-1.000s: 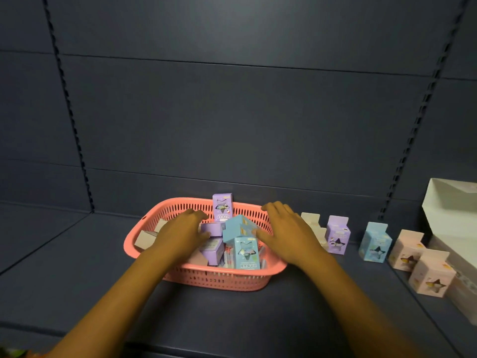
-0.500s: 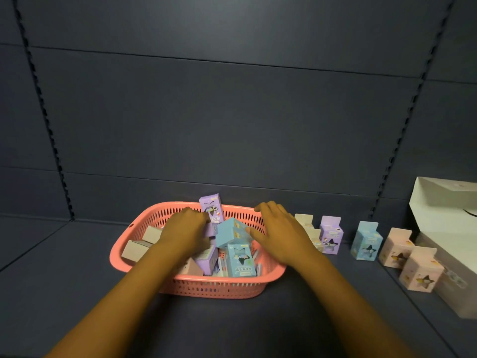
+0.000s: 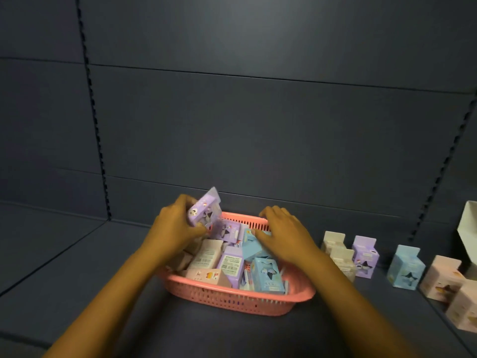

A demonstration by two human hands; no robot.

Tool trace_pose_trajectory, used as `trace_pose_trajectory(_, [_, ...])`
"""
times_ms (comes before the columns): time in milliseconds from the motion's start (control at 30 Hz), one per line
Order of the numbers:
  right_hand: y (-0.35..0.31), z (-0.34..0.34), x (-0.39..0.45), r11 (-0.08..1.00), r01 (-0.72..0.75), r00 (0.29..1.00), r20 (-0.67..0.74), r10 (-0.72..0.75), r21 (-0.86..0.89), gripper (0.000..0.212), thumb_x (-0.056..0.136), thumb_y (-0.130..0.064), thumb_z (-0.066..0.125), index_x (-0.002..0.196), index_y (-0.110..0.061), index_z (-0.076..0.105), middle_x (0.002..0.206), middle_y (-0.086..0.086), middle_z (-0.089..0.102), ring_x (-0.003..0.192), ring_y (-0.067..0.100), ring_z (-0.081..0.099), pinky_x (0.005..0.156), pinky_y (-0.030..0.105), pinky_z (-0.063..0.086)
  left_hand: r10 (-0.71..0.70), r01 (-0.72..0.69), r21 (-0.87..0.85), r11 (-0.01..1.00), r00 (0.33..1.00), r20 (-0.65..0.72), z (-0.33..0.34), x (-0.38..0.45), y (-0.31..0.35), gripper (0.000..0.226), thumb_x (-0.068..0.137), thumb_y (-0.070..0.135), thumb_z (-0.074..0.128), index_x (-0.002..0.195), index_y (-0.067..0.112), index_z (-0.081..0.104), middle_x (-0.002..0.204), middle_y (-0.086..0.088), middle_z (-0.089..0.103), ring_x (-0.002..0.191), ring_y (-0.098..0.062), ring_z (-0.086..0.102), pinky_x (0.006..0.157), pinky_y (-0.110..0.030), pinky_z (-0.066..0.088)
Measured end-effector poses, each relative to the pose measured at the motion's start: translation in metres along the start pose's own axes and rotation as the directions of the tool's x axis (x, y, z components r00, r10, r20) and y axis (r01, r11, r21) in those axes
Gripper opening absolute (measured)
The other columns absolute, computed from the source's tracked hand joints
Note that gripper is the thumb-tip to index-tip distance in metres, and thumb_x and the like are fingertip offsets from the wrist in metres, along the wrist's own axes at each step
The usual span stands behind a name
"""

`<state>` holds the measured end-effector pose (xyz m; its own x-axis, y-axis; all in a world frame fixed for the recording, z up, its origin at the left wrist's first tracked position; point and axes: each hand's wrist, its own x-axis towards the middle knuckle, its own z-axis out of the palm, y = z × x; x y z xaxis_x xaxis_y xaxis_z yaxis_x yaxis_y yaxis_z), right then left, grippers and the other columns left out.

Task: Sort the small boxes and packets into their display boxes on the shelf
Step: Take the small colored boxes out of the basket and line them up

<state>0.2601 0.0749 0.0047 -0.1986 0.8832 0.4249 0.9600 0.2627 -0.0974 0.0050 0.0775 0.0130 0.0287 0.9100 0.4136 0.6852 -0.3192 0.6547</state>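
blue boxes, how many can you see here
3 pale blue cardboard boxes: one under the right hand in the pink plastic basket at, one at its front, one standing on the shelf. More may be buried.

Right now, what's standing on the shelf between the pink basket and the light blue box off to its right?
In the head view, between the pink basket and the light blue box stand two cream boxes and one purple box.

A single wide-angle view from the person's head looks forward and down onto a dark shelf, close in. A pink basket sits low centre, the back panel fills the upper frame, both forearms entering from below.
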Motion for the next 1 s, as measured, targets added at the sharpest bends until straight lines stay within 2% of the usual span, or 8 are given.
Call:
trace_pose_trajectory(167, [-0.015, 0.017, 0.025, 1.0, 0.01, 0.995, 0.095, -0.008, -0.019, 0.041, 0.09, -0.045, 0.054, 0.122, -0.02, 0.049, 0.121, -0.001, 0.055, 0.111, 0.02, 0.05, 0.092, 0.035, 0.04, -0.051, 0.046, -0.188, 0.981, 0.998, -0.024, -0.016, -0.003, -0.017, 0.04, 0.073, 0.016, 0.078, 0.106, 0.025, 0.059, 0.093, 0.013, 0.068, 0.084, -0.003, 0.065, 0.075, -0.025, 0.053])
trace_pose_trajectory(267, [-0.022, 0.028, 0.039, 0.998, 0.004, 0.99, 0.138, 0.005, -0.061, 0.043, 0.089, -0.044, 0.054, 0.122, -0.017, 0.051, 0.121, 0.002, 0.056, 0.111, 0.022, 0.05, 0.092, 0.036, 0.041, -0.086, 0.086, -0.323, 0.943, 0.996, 0.016, -0.021, -0.006, -0.026, 0.039, 0.074, 0.014, 0.081, 0.107, 0.022, 0.061, 0.096, 0.01, 0.071, 0.085, -0.005, 0.068, 0.077, -0.027, 0.055])
trace_pose_trajectory(367, [-0.027, 0.038, 0.05, 0.994, 0.001, 0.981, 0.191, 0.02, -0.106, 0.043, 0.088, -0.043, 0.057, 0.121, -0.016, 0.051, 0.121, 0.004, 0.057, 0.11, 0.023, 0.051, 0.091, 0.036, 0.041, -0.093, 0.103, -0.423, 0.9, 0.995, 0.045, -0.023, -0.009, -0.031, 0.04, 0.073, 0.011, 0.081, 0.107, 0.02, 0.062, 0.095, 0.005, 0.073, 0.084, -0.008, 0.069, 0.07, -0.023, 0.057])
trace_pose_trajectory(433, [-0.029, 0.044, 0.056, 0.993, -0.002, 0.977, 0.212, 0.028, -0.121, 0.042, 0.086, -0.042, 0.06, 0.118, -0.016, 0.052, 0.12, 0.005, 0.058, 0.108, 0.024, 0.052, 0.088, 0.035, 0.042, -0.097, 0.11, -0.466, 0.878, 0.994, 0.051, -0.024, -0.011, -0.034, 0.04, 0.074, 0.009, 0.081, 0.108, 0.019, 0.063, 0.094, 0.004, 0.073, 0.085, -0.01, 0.069, 0.067, -0.023, 0.058])
trace_pose_trajectory(567, [-0.034, 0.05, 0.065, 0.988, -0.001, 0.973, 0.229, 0.036, -0.153, 0.049, 0.08, -0.044, 0.068, 0.117, -0.015, 0.054, 0.119, 0.006, 0.057, 0.11, 0.025, 0.05, 0.089, 0.037, 0.043, -0.097, 0.11, -0.499, 0.859, 0.994, 0.052, -0.027, -0.012, -0.038, 0.04, 0.073, 0.006, 0.08, 0.108, 0.017, 0.063, 0.095, 0.002, 0.074, 0.087, -0.015, 0.069, 0.073, -0.032, 0.06])
trace_pose_trajectory(700, [-0.038, 0.054, 0.068, 0.987, -0.006, 0.972, 0.23, 0.044, -0.163, 0.056, 0.078, -0.046, 0.071, 0.121, -0.015, 0.053, 0.122, 0.008, 0.054, 0.113, 0.026, 0.048, 0.091, 0.036, 0.043, -0.088, 0.09, -0.505, 0.858, 0.996, 0.029, -0.028, -0.011, -0.038, 0.041, 0.074, 0.004, 0.079, 0.11, 0.014, 0.062, 0.096, 0.003, 0.073, 0.084, -0.006, 0.068, 0.077, -0.03, 0.059])
trace_pose_trajectory(833, [-0.04, 0.05, 0.067, 0.998, -0.034, 0.978, 0.206, 0.044, -0.052, 0.05, 0.073, -0.042, 0.074, 0.111, -0.017, 0.053, 0.114, 0.005, 0.054, 0.106, 0.024, 0.05, 0.082, 0.034, 0.044, -0.078, 0.072, -0.513, 0.855, 0.997, 0.01, -0.025, -0.01, -0.037, 0.042, 0.074, 0.003, 0.079, 0.111, 0.013, 0.061, 0.098, 0.005, 0.072, 0.085, -0.003, 0.068, 0.075, -0.02, 0.057])
trace_pose_trajectory(1000, [-0.037, 0.027, 0.06, 0.935, -0.152, 0.984, 0.135, 0.113, 0.32, 0.033, 0.072, -0.027, 0.074, 0.094, -0.021, 0.051, 0.095, -0.001, 0.062, 0.083, 0.02, 0.059, 0.061, 0.03, 0.044, -0.058, 0.032, -0.548, 0.836, 0.998, -0.03, -0.018, -0.004, -0.028, 0.045, 0.072, 0.004, 0.08, 0.112, 0.013, 0.062, 0.103, -0.001, 0.073, 0.09, -0.014, 0.071, 0.079, -0.028, 0.058])
